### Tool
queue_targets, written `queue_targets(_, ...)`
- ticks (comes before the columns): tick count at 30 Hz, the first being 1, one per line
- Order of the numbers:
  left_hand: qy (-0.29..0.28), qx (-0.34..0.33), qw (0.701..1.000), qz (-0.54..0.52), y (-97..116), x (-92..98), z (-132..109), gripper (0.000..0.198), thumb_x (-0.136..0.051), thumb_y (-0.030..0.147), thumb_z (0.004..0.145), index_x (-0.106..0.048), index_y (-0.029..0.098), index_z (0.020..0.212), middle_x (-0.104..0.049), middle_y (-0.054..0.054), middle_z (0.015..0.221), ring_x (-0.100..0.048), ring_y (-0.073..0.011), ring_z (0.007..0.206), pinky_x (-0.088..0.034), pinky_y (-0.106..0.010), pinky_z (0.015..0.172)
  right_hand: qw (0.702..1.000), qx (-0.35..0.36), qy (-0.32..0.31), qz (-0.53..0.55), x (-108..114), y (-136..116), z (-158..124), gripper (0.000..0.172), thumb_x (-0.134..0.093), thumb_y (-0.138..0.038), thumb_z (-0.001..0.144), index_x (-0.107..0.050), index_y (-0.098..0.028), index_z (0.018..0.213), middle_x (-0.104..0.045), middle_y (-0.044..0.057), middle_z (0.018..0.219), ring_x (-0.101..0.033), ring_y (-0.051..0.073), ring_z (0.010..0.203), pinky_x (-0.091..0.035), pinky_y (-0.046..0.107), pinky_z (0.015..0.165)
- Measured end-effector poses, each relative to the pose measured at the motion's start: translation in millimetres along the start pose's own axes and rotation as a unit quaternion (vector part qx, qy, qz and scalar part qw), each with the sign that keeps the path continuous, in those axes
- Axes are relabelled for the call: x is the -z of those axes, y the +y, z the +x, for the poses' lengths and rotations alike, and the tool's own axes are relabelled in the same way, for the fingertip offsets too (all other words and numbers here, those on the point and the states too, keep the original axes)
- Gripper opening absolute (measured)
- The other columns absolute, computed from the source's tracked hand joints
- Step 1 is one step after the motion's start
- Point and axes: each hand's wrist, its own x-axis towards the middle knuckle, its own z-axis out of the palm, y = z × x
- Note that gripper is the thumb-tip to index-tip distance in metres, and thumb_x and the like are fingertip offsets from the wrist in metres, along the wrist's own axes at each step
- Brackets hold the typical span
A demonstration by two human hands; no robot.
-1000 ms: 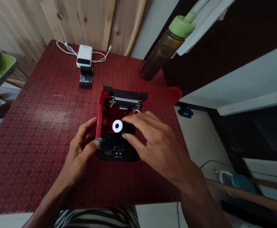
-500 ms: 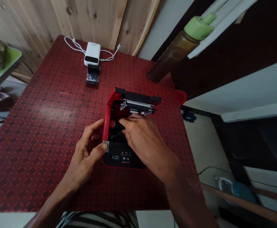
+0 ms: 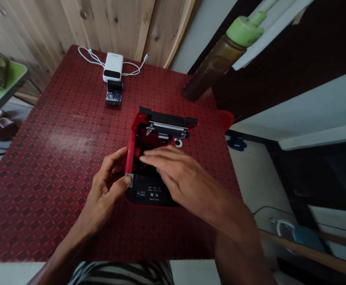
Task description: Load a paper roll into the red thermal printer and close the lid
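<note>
A red and black device (image 3: 152, 190), like a small printer, stands on the red patterned table with its lid raised. My left hand (image 3: 106, 184) grips its left side, the thumb on the front left corner and the fingers along the outer wall. Over the open compartment is my right hand (image 3: 175, 168), its fingers stretched out and held together above the dark interior. Whether anything lies under that palm is hidden. A small white ring (image 3: 178, 143) shows beside the lid, just beyond the right hand's knuckles.
On the red table (image 3: 72, 170), a white power bank (image 3: 113, 65) with a white cable lies at the back, a black roll piece (image 3: 114, 95) before it. A brown bottle with a green cap (image 3: 217, 59) stands back right. A green table (image 3: 15, 77) is far left.
My right hand has lifted from inside the compartment, and its fingers have straightened. The white ring has come into sight. My left hand keeps its hold on the device.
</note>
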Motion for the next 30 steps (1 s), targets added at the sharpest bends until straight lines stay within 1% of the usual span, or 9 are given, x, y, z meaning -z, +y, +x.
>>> queue_targets(3, 0.004, -0.001, 1.0, 0.002, 0, 0.0, -1, 0.059, -0.08, 0.052, 0.102, -0.069, 0.032, 0.156, -0.071, -0.007, 0.162, -0.066, -0.0372, 0.15, -0.06, -0.05, 0.117, 1.0, 0.029, -0.001, 0.01, 4, -4, -6, 0.032, -0.062, 0.002, 0.107, -0.083, -0.022, 0.11, -0.088, 0.005, 0.115, -0.078, 0.023, 0.112, -0.066, 0.041, 0.103)
queue_targets(7, 0.006, 0.001, 1.0, 0.013, -5, 5.0, -3, 0.059, -0.081, 0.051, 0.101, -0.071, 0.03, 0.155, -0.072, -0.009, 0.161, -0.062, -0.0404, 0.155, -0.057, -0.053, 0.122, 0.997, 0.028, 0.058, -0.032, -1, -6, -9, 0.024, -0.071, 0.002, 0.104, -0.08, -0.018, 0.093, -0.081, 0.004, 0.094, -0.074, 0.022, 0.09, -0.064, 0.037, 0.087)
queue_targets(11, 0.041, -0.032, 0.999, 0.017, -6, 12.4, 5, 0.055, -0.079, 0.052, 0.103, -0.073, 0.032, 0.154, -0.072, -0.009, 0.162, -0.062, -0.0405, 0.155, -0.051, -0.059, 0.128, 0.984, 0.053, 0.166, -0.047, -9, -10, -22, 0.021, -0.069, 0.001, 0.106, -0.083, -0.015, 0.103, -0.08, 0.006, 0.099, -0.071, 0.021, 0.092, -0.064, 0.035, 0.086)
queue_targets(14, 0.069, -0.102, 0.99, 0.062, 7, 11.0, 27, 0.052, -0.078, 0.054, 0.105, -0.074, 0.034, 0.153, -0.07, -0.008, 0.163, -0.061, -0.039, 0.156, -0.052, -0.057, 0.126, 0.968, 0.064, 0.23, -0.079, -17, -15, -32, 0.021, -0.065, -0.002, 0.109, -0.085, -0.01, 0.108, -0.079, 0.008, 0.096, -0.07, 0.021, 0.088, -0.063, 0.035, 0.082)
queue_targets(18, 0.041, -0.203, 0.975, 0.084, 33, -2.5, 65, 0.05, -0.075, 0.053, 0.11, -0.072, 0.031, 0.155, -0.068, -0.007, 0.165, -0.062, -0.0341, 0.153, -0.05, -0.051, 0.124, 0.957, 0.062, 0.264, -0.103, -26, -20, -41, 0.025, -0.06, -0.003, 0.112, -0.085, -0.007, 0.112, -0.08, 0.009, 0.093, -0.07, 0.021, 0.084, -0.062, 0.035, 0.079)
queue_targets(21, 0.023, -0.219, 0.972, 0.085, 44, -11.7, 77, 0.038, -0.068, 0.052, 0.115, -0.079, 0.025, 0.139, -0.078, -0.008, 0.14, -0.071, -0.027, 0.13, -0.054, -0.041, 0.109, 0.954, 0.062, 0.268, -0.122, -32, -23, -45, 0.028, -0.056, -0.003, 0.114, -0.085, -0.006, 0.113, -0.081, 0.009, 0.093, -0.071, 0.021, 0.083, -0.062, 0.036, 0.078)
queue_targets(23, 0.038, -0.226, 0.97, 0.085, 44, -13.5, 73, 0.032, -0.067, 0.051, 0.115, -0.083, 0.025, 0.127, -0.08, -0.005, 0.128, -0.071, -0.0237, 0.122, -0.054, -0.038, 0.105, 0.951, 0.061, 0.271, -0.136, -34, -26, -48, 0.032, -0.053, -0.003, 0.115, -0.084, -0.006, 0.113, -0.083, 0.009, 0.095, -0.072, 0.022, 0.084, -0.061, 0.038, 0.077)
queue_targets(27, 0.074, -0.194, 0.973, 0.098, 37, -12.4, 49, 0.017, -0.081, 0.041, 0.107, -0.083, 0.026, 0.099, -0.082, -0.006, 0.133, -0.067, -0.0272, 0.143, -0.052, -0.042, 0.121, 0.941, 0.063, 0.284, -0.17, -35, -31, -54, 0.031, -0.053, -0.005, 0.115, -0.084, -0.006, 0.111, -0.086, 0.011, 0.099, -0.074, 0.023, 0.087, -0.059, 0.04, 0.075)
queue_targets(30, 0.078, -0.122, 0.988, 0.059, 27, -13.5, 29, 0.018, -0.09, 0.039, 0.096, -0.082, 0.027, 0.107, -0.077, -0.006, 0.149, -0.067, -0.032, 0.149, -0.056, -0.047, 0.122, 0.929, 0.065, 0.305, -0.199, -37, -32, -55, 0.027, -0.057, -0.005, 0.114, -0.083, -0.006, 0.108, -0.088, 0.013, 0.101, -0.077, 0.025, 0.091, -0.059, 0.04, 0.074)
